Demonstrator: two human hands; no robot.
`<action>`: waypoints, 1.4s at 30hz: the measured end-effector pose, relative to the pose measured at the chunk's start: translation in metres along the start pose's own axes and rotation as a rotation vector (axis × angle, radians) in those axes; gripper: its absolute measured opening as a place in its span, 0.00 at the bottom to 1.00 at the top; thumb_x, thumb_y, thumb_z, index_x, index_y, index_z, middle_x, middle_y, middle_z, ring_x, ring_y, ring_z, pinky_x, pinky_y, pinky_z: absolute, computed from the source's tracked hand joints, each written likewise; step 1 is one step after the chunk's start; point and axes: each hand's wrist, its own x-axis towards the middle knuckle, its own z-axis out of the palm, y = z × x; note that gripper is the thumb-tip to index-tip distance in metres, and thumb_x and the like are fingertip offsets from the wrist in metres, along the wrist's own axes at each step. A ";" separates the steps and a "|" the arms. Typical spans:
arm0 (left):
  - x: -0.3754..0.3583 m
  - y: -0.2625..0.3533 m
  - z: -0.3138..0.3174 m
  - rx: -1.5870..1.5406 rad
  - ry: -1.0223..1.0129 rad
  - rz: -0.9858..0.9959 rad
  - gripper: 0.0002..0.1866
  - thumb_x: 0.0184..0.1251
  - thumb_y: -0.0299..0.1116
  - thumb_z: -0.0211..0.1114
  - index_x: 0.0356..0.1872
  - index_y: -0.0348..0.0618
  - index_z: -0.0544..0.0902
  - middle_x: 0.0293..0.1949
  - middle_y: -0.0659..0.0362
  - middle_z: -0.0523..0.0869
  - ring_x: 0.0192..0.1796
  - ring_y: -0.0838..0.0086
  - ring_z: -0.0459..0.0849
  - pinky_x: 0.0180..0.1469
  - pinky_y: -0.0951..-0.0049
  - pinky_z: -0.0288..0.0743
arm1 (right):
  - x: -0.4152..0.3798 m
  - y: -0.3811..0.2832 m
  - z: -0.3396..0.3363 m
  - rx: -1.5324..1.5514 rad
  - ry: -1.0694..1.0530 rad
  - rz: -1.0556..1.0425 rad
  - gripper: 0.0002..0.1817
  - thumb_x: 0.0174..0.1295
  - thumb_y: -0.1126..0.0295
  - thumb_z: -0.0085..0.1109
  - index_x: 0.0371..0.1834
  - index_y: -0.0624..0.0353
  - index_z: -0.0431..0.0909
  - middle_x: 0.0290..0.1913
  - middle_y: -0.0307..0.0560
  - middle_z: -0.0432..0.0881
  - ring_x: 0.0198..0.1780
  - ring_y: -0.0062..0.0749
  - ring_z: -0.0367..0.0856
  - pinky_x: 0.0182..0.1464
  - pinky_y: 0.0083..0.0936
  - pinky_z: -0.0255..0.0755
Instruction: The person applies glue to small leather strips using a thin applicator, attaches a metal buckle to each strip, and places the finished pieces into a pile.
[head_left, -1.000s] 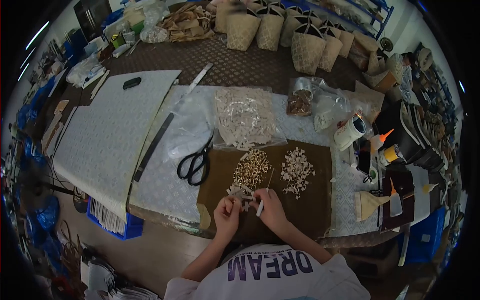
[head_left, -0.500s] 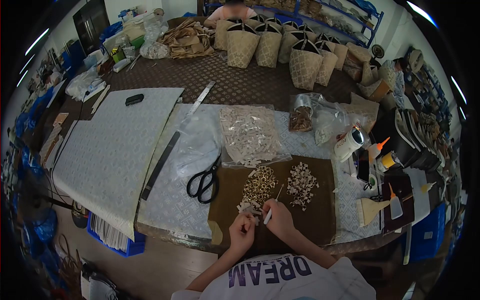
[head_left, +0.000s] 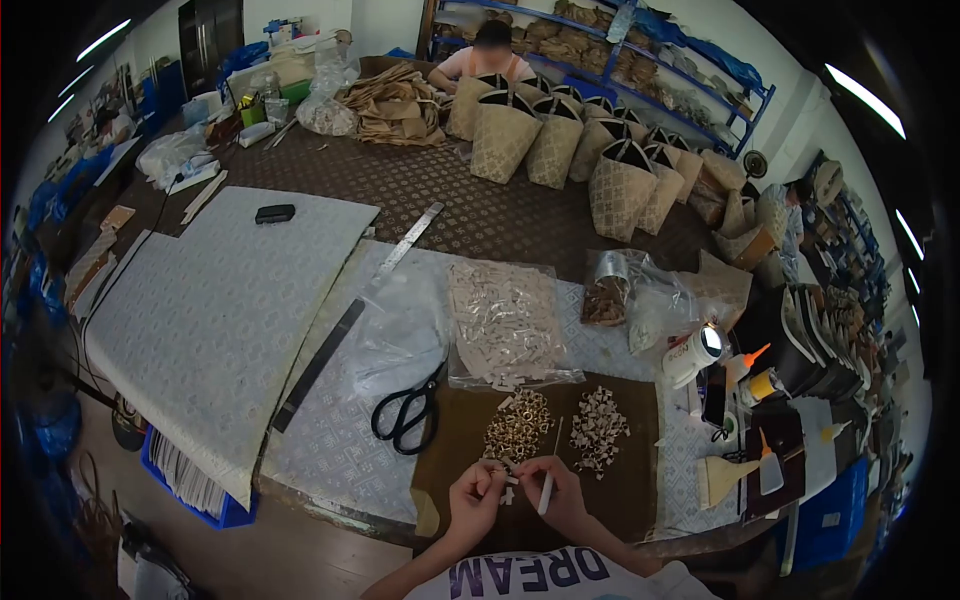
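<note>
My left hand [head_left: 477, 498] has its fingers pinched on a small pale strip [head_left: 509, 474] above the brown mat [head_left: 610, 510]. Close beside it, my right hand [head_left: 562, 492] is closed around a slim white-handled stick tool [head_left: 546, 492], whose thin end points away from me. The right fingertips also touch the strip, and fine detail between the hands is hidden. Just beyond them lies a pile of small gold rings [head_left: 517, 424]. To its right is a heap of small pale folded pieces [head_left: 599, 430]. A few pale strips lie under my hands.
A plastic bag of pale pieces [head_left: 508, 320] lies behind the piles. Black scissors [head_left: 405, 418] and a metal ruler [head_left: 412, 235] are left of it. Glue bottles [head_left: 770, 470] and a white canister [head_left: 690, 358] stand right. Patterned bags [head_left: 505, 140] and a seated person [head_left: 490, 62] are across the table.
The view has tilted up, so the table appears lower and more of the seated person shows. My hands have come together at the small strip, the right one still holding the white-handled tool.
</note>
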 end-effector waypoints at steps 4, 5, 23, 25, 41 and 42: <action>0.007 -0.014 -0.004 -0.002 -0.012 -0.012 0.20 0.61 0.18 0.59 0.17 0.45 0.59 0.36 0.58 0.78 0.33 0.84 0.71 0.35 0.85 0.65 | 0.017 -0.001 0.005 0.100 -0.014 0.109 0.10 0.56 0.79 0.63 0.37 0.62 0.72 0.36 0.43 0.80 0.36 0.20 0.80 0.37 0.17 0.74; 0.006 -0.020 -0.006 0.017 -0.038 0.038 0.20 0.61 0.17 0.59 0.17 0.45 0.59 0.36 0.57 0.78 0.34 0.84 0.72 0.36 0.85 0.66 | 0.020 -0.002 0.004 0.103 -0.035 0.134 0.10 0.55 0.79 0.64 0.37 0.62 0.72 0.36 0.43 0.80 0.36 0.21 0.80 0.37 0.17 0.74; 0.014 -0.017 -0.017 -0.188 0.141 -0.053 0.08 0.58 0.16 0.63 0.38 0.33 0.80 0.39 0.55 0.83 0.40 0.77 0.82 0.41 0.80 0.76 | 0.046 0.018 0.014 0.079 -0.138 0.018 0.09 0.53 0.82 0.63 0.33 0.62 0.73 0.40 0.49 0.80 0.42 0.31 0.80 0.43 0.25 0.75; 0.014 -0.018 -0.018 -0.158 0.123 -0.039 0.07 0.58 0.16 0.63 0.37 0.33 0.81 0.39 0.55 0.83 0.41 0.77 0.82 0.42 0.80 0.76 | 0.047 0.018 0.011 0.071 -0.146 0.028 0.09 0.53 0.82 0.63 0.32 0.61 0.73 0.39 0.49 0.80 0.41 0.31 0.80 0.43 0.25 0.75; 0.010 -0.022 -0.012 -0.101 0.019 -0.040 0.07 0.54 0.15 0.65 0.35 0.33 0.82 0.36 0.56 0.84 0.37 0.78 0.82 0.40 0.81 0.76 | 0.031 0.013 -0.004 0.015 -0.183 -0.122 0.16 0.54 0.84 0.60 0.25 0.57 0.60 0.33 0.47 0.76 0.36 0.29 0.78 0.36 0.21 0.71; 0.010 -0.021 -0.012 -0.049 -0.005 -0.018 0.07 0.54 0.15 0.65 0.34 0.33 0.82 0.36 0.56 0.84 0.37 0.77 0.82 0.40 0.80 0.76 | 0.025 0.016 -0.006 0.016 -0.166 -0.119 0.15 0.53 0.84 0.60 0.26 0.57 0.62 0.33 0.47 0.76 0.35 0.28 0.77 0.36 0.22 0.71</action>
